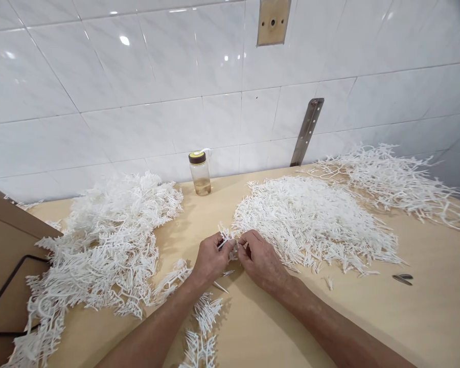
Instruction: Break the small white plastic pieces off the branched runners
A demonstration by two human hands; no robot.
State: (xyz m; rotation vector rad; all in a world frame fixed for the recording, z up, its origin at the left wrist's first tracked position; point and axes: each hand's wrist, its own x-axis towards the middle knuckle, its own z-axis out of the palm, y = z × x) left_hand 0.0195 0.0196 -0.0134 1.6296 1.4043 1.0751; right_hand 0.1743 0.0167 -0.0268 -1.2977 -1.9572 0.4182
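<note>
My left hand (213, 258) is closed on a white branching plastic piece (225, 234), whose prongs stick out above the thumb. Close against it, my right hand (258, 258) pinches with thumb and forefinger at the right side of that piece; what exactly lies between those fingertips is too small to make out. Just beyond the right hand spreads a heap of short white pieces (310, 220). More white branching pieces (207, 312) lie on the table below the left wrist, some partly hidden by the forearm.
A large tangled white pile (115, 245) covers the table's left side. Longer white strands (391, 179) lie at the back right. A lidded bottle (201, 176) stands near the tiled wall. Small metal snips (402, 279) rest at the right, and a brown box (15, 255) at the left edge.
</note>
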